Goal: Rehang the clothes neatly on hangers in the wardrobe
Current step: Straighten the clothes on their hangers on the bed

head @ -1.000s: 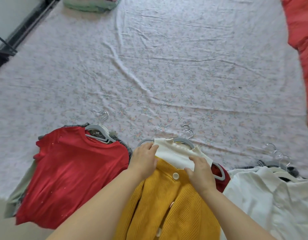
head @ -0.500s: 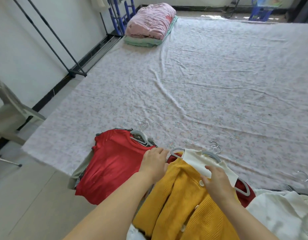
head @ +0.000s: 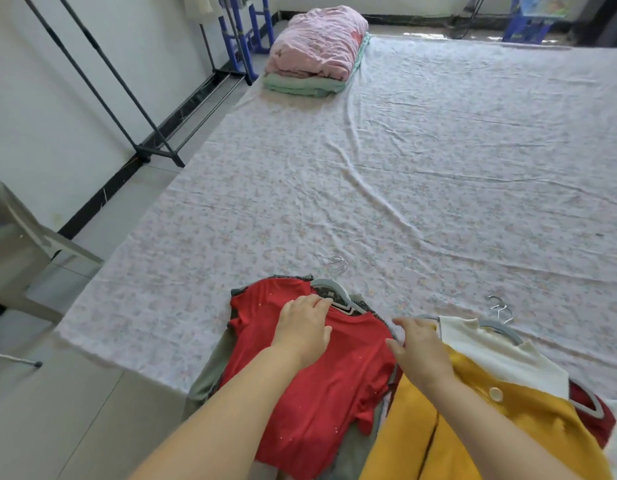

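My left hand [head: 305, 327] has come off the cream collar it was fixing a second ago and crossed to the red T-shirt [head: 321, 386]. It lies flat there with its fingers straight, the tips just at the neckline where the grey hanger [head: 329, 289] shows. My right hand [head: 421, 355] has slid off that collar too and now rests at the near shoulder of the yellow cardigan [head: 473, 427], its fingers loose and spread, gripping nothing that I can see.

The red T-shirt lies on top of a small pile at the near edge of the bed [head: 438, 168], already on its hanger, with the wire hook [head: 338, 263] pointing away from me. The cardigan, with the cream top [head: 490, 344] inside it, lies just beside it on my right.

I judge the shirt to be thin, light and limp. If I lift it by the cloth it will sag and slide off one shoulder. The stiff hanger is the better place to take hold, at its neck just below the hook. The greyish garments under it may cling and come up with it. The black clothes rail [head: 127, 91] stands well apart, past the bed's left edge.
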Demonstrator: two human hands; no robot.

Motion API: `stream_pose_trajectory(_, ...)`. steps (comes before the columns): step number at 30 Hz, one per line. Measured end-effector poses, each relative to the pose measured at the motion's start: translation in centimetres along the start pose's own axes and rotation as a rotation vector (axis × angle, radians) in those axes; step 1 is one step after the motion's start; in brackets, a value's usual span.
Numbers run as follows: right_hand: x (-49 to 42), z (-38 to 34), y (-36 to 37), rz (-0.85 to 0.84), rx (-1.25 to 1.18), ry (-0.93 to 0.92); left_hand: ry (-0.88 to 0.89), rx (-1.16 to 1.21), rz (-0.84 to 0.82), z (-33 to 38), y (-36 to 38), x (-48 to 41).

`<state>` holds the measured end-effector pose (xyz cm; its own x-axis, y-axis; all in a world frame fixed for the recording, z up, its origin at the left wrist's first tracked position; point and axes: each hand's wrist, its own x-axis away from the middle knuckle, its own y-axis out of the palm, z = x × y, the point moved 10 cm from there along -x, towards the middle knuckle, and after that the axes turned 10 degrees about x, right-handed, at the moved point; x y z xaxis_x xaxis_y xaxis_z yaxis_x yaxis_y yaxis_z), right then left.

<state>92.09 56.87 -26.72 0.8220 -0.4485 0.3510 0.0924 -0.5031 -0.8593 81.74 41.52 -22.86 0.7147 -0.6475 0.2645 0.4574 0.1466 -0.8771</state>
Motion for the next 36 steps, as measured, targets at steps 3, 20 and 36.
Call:
stream_pose_trajectory(3, -2.8, -4.4, 2.9, 0.022, -0.007, 0.052, 0.05, -0.029, -0.051, -5.4, -0.4, -2.1)
stream_pose_trajectory(20, -20.8, -3.5, 16.2, -0.025, 0.106, 0.245, 0.173, -0.049, -0.115, -17.8, 10.1, -16.8)
stream_pose_trajectory(36, -24.7, -1.8, 20.4, 0.003, 0.076, 0.285, 0.134, 0.026, -0.142, -21.2, 15.7, -21.7)
